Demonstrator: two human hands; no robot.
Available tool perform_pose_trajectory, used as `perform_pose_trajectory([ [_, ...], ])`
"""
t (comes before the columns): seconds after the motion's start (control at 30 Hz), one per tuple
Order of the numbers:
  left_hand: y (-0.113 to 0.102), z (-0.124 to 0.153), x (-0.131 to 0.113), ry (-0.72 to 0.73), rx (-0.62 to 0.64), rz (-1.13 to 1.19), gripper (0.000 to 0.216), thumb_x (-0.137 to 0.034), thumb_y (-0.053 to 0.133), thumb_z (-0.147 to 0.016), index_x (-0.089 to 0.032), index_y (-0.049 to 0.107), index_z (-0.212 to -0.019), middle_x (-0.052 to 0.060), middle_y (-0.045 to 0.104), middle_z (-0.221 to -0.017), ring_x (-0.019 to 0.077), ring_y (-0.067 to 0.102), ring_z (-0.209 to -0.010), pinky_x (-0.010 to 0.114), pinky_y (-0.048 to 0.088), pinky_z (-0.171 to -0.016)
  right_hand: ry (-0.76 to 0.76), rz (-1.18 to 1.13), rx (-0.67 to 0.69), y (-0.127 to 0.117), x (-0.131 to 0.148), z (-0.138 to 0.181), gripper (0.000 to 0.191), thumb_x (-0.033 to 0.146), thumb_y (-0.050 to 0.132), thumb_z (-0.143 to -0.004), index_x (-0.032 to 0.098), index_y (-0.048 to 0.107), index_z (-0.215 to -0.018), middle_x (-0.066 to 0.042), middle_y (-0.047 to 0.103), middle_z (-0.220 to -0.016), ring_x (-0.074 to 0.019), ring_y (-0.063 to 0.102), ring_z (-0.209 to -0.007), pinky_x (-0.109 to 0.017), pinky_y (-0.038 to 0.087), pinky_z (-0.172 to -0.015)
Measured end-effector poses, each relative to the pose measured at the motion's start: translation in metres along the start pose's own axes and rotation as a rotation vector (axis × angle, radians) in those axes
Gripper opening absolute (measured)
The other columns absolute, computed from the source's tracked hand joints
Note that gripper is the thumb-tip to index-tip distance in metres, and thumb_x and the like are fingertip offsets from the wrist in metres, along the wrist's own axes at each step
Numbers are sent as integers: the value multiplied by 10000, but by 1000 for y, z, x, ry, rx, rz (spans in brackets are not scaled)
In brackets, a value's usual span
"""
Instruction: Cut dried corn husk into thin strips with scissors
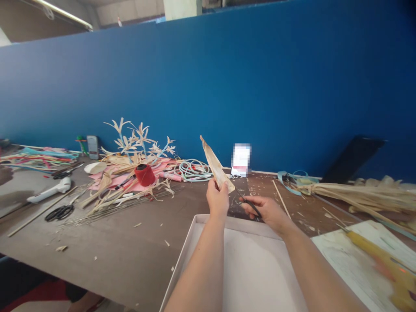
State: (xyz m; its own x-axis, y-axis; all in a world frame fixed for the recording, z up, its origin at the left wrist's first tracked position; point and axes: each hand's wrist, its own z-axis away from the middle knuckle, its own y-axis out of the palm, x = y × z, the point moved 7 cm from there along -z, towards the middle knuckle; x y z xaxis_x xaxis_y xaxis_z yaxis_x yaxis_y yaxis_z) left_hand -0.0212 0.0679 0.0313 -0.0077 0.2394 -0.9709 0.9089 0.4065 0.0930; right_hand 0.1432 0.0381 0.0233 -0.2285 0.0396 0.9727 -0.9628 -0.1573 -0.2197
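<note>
My left hand grips a long, pale dried husk leaf near its wide lower end, its narrow tip pointing up and to the left. Just right of it, my right hand is closed around the dark handles of a pair of scissors. The blades are small and blurred near the leaf's lower edge; whether they touch it I cannot tell. Both hands are over the far edge of a shallow white box.
Left are husk flowers, a red thread spool, black-handled scissors and a white glue gun. Right lie a bundle of dried husks and a yellow hot tool on paper. A blue partition stands behind.
</note>
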Motion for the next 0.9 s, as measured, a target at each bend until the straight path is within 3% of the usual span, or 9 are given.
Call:
perform_pose_trajectory([
  [0.9,9,1,8,-31,95,13,258,-294,569,-710,-164,574,-933,63,651,-874,178,596,-790,270,431,-705,-26,75,-42,-4,2,0,486,476,673,-613,142,674,-965,-5,572,-604,-105,470,-507,-245,379,-507],
])
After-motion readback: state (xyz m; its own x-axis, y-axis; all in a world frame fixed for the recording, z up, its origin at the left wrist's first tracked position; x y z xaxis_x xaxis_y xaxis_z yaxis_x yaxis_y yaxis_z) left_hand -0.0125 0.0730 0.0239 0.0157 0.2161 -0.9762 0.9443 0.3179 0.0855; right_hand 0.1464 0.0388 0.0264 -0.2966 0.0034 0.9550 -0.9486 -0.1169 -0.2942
